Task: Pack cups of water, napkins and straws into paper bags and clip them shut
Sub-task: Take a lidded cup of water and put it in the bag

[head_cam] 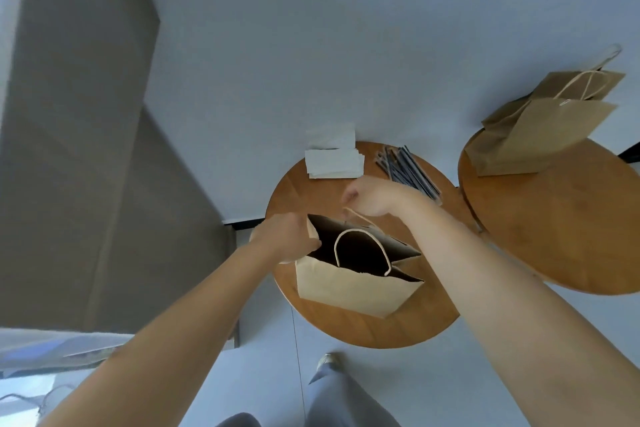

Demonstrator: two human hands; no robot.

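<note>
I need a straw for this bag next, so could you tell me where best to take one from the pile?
Probably pinch one of the straws at its near end, coming from above on the right hand side. The bundle lies flat and fans out toward that end, just beyond that hand.

An open brown paper bag (349,284) stands on a round wooden table (363,326), white napkins (334,163) and dark straws (408,168) behind it, folded brown bags (540,128) on the round wooden table (568,236) to the right.
</note>
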